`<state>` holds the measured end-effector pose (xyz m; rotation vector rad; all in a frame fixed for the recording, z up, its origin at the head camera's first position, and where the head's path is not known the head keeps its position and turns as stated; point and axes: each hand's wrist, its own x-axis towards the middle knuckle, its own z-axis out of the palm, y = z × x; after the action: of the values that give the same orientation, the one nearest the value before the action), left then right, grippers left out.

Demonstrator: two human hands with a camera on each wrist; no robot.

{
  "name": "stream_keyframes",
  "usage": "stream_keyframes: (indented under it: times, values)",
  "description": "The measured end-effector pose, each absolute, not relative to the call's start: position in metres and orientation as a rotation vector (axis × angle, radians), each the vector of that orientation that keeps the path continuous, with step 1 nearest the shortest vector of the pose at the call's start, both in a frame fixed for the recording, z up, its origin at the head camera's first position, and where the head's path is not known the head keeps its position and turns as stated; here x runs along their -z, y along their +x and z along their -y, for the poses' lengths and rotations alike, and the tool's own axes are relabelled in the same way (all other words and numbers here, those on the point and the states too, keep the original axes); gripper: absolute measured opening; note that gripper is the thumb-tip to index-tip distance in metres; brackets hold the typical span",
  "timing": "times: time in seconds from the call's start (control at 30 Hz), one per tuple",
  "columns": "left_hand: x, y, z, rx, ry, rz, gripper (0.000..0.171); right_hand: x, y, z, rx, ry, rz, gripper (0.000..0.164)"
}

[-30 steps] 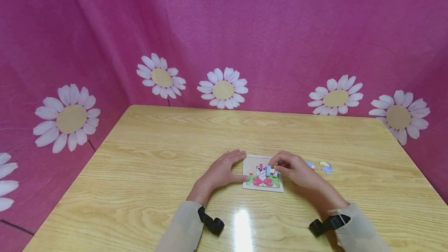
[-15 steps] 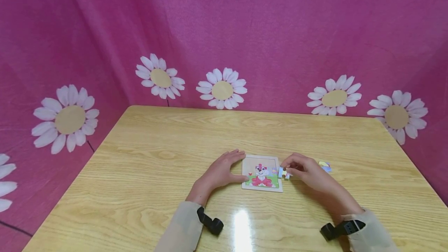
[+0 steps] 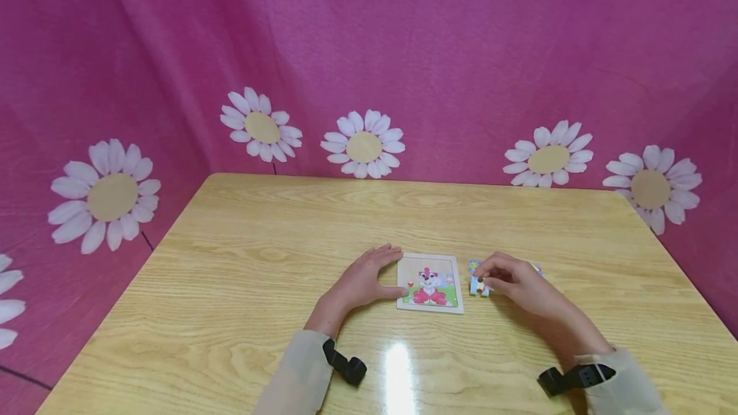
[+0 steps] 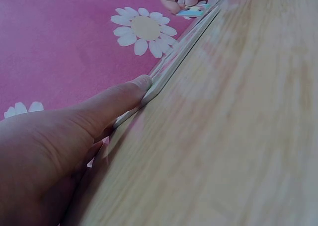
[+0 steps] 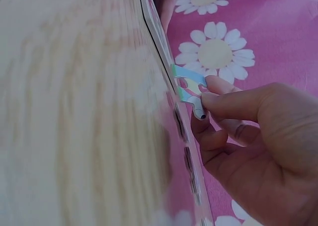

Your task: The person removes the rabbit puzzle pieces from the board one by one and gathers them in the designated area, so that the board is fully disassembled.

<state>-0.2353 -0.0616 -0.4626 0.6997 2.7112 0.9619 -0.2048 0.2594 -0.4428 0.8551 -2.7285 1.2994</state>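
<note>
My left hand (image 3: 362, 282) rests at the left side of a small jigsaw board (image 3: 415, 264), thumb and fingers spread along its edge. In the left wrist view the thumb (image 4: 134, 87) touches the board's rim. The board shows a pink and white cartoon animal on green in its lower part; its upper part is bare. My right hand (image 3: 521, 287) pinches a jigsaw piece (image 5: 191, 84), light blue with yellow and green, between thumb and fingers. It holds this piece just right of the board, above the table. My fingers hide part of it.
Loose jigsaw pieces lie right of the board: one (image 3: 473, 265) behind the held piece, another (image 3: 539, 268) partly hidden by the right hand. Wood-grain tabletop (image 3: 288, 223) surrounds everything. A pink curtain with daisies (image 3: 363, 146) hangs behind the table.
My right hand has drawn the pinched piece off the board to the right, over the loose pieces. My left hand has stayed at the board's left edge.
</note>
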Motion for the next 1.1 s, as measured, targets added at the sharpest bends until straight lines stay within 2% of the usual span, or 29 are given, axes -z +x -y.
stream_keyframes:
  times: [1.1]
  values:
    - [0.4612, -0.2351, 0.0624, -0.96, 0.716, -2.712, 0.077, 0.4458, -0.2096, -0.2683, -1.278, 0.822, 2.922, 0.014]
